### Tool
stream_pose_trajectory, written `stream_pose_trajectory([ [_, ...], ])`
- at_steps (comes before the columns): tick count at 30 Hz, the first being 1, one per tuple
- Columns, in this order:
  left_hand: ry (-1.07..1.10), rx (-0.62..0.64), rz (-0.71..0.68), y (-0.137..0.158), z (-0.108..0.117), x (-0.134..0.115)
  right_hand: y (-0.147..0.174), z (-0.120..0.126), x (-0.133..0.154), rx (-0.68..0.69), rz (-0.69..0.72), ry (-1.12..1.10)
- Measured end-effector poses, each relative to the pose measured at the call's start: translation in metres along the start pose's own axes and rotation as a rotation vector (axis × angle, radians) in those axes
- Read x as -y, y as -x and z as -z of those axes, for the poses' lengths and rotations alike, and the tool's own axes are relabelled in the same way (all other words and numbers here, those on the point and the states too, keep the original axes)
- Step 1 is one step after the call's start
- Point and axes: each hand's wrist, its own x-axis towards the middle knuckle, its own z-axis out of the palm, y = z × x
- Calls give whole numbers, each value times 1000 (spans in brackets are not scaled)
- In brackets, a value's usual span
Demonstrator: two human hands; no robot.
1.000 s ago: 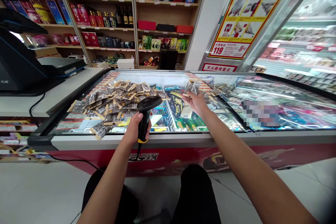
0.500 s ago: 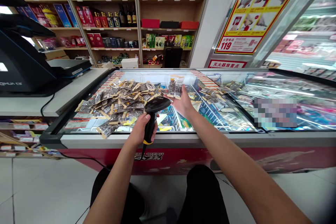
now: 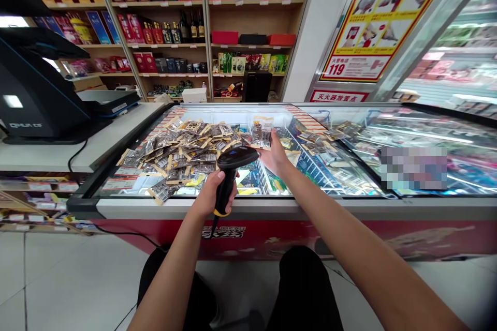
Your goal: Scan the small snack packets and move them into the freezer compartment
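Observation:
My left hand [image 3: 213, 192] is wrapped round the handle of a black barcode scanner [image 3: 237, 156], with a yellow ring near the base of its grip. The scanner's head points away from me, toward a small snack packet [image 3: 261, 132]. That packet, clear with tan ends, is held up by my right hand [image 3: 276, 155], with the thumb on its right edge; the other fingers are partly hidden behind it. To the left, a heap of similar packets [image 3: 182, 147] lies on the glass top of a chest freezer [image 3: 295, 210]. A few more packets [image 3: 318, 142] lie right of my hand.
A black weighing machine [image 3: 34, 88] stands on the counter [image 3: 46, 158] at left. Wire baskets [image 3: 310, 154] with goods show through the freezer's glass. Shelves [image 3: 163, 5] of boxes and bottles rise behind. The scanner's cable [image 3: 128, 234] hangs along the freezer front.
The view has shifted slightly, so most things appear a little farther right and lower. Both hands keep their holds on the scanner and the packet, which now faces me a little more squarely.

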Motion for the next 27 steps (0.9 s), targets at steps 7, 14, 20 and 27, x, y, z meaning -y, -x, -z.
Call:
stream_pose_trajectory([
  [7,12,-34,-32,-1,-1,1,2,-5,6,-68,-108,-121],
  [14,87,-188,-118,-3,2,3,-6,2,1,-257,70,259],
  [20,98,-218,-130,-3,0,0,-21,6,-4,-360,164,553],
  [27,95,-212,-139,-3,-1,1,-26,10,-12,-309,82,568],
])
